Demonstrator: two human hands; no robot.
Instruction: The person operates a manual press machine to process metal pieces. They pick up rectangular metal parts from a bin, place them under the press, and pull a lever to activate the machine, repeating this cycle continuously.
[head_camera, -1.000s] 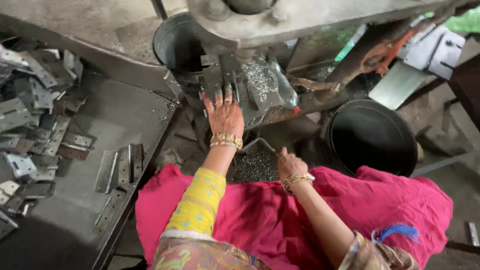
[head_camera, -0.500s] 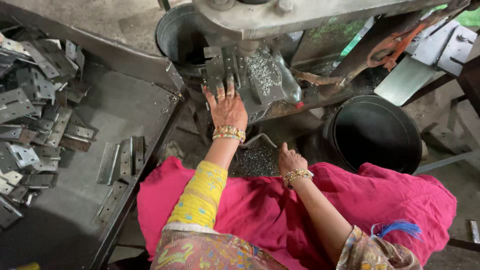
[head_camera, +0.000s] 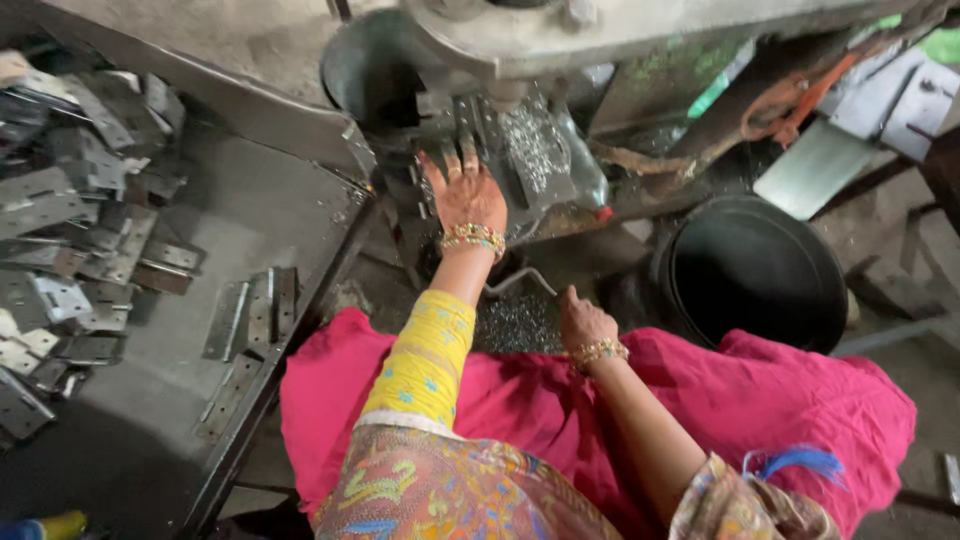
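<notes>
**Hands at the press, hinge plates piled on the side tray**

A person in a pink garment sits at a grey metal press (head_camera: 600, 40), seen from above. The left hand (head_camera: 466, 190) lies flat on the machine's bed, fingers spread apart and pressed onto a small metal plate (head_camera: 452, 150), which sits directly under the press head; the palm covers most of it, so its shape is hard to make out. The right hand (head_camera: 583, 320) rests low near the lap, fingers curled together loosely; whether it grips anything cannot be told. Just beside it lies a heap of fine metal chips (head_camera: 515, 322) with a bent wire handle (head_camera: 520, 280) above.

No label or sign can be read. At the top right, pale flat packages (head_camera: 880, 95) and a greenish sheet (head_camera: 812, 168) are cut off by the frame edge, with orange tubing (head_camera: 780, 105) looped near them.

A round black tub (head_camera: 765, 270) stands right of the press; its inside is dark and its contents cannot be seen. A grey bucket (head_camera: 365, 70) behind the machine is half hidden. On the left, a dark steel tray (head_camera: 180, 460) holds a loose pile of hinge plates (head_camera: 70, 240), with a few strips (head_camera: 250, 315) lying apart near its rim.
</notes>
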